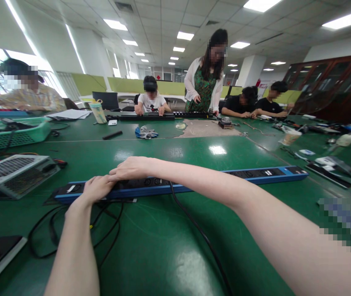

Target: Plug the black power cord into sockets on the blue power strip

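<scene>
Pressing on the left end of the blue power strip [224, 180] lying lengthwise along the green table [163, 255], left hand [96, 188] curled over it with grip unclear, right hand [130, 167] flat with fingers unclenched on top; could well snag the black cable [193, 222] trailing beneath and drag the strip askew.

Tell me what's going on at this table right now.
The person wearing the camera has both hands on a long blue power strip lying flat on the green table. The left hand rests near its left end, and the right hand lies on top beside it. A black cable runs from the strip toward the camera. Other people sit across the table.
</scene>
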Demonstrator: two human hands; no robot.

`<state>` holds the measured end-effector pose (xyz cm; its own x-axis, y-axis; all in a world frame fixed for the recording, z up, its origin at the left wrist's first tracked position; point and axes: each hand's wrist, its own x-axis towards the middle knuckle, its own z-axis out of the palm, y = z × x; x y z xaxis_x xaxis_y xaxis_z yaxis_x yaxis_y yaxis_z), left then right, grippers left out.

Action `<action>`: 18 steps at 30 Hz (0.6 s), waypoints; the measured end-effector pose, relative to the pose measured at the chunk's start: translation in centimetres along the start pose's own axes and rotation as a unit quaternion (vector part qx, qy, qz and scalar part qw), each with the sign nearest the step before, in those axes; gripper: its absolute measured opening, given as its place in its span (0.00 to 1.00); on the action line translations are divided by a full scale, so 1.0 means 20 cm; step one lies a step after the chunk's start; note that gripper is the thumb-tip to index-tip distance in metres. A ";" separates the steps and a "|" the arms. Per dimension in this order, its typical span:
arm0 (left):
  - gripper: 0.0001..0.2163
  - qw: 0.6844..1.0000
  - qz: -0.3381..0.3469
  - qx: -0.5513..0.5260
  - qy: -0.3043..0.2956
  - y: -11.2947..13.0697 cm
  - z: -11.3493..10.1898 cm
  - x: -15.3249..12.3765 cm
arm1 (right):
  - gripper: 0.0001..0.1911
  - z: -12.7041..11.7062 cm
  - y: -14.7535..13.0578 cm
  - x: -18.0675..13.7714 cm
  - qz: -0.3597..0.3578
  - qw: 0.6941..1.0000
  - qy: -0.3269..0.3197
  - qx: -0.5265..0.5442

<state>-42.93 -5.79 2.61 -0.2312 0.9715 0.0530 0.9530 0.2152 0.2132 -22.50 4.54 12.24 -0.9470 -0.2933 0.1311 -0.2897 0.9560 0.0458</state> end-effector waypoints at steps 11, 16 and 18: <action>0.24 0.997 -0.023 0.071 -0.006 0.02 0.01 -0.01 | 0.16 0.02 0.05 0.04 -0.028 1.000 -0.004 -0.004; 0.24 0.995 -0.010 0.095 -0.021 0.01 0.01 -0.02 | 0.17 0.03 0.05 0.07 -0.042 0.999 -0.009 -0.009; 0.23 0.995 -0.008 0.098 -0.021 0.01 0.01 -0.02 | 0.15 0.02 0.03 0.08 -0.054 0.998 -0.023 -0.037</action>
<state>-42.70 -6.14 2.51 -0.2415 0.9704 0.0104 0.9703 0.2412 0.0196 -24.18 4.71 12.05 -0.9163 -0.3931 0.0763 -0.3818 0.9150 0.1303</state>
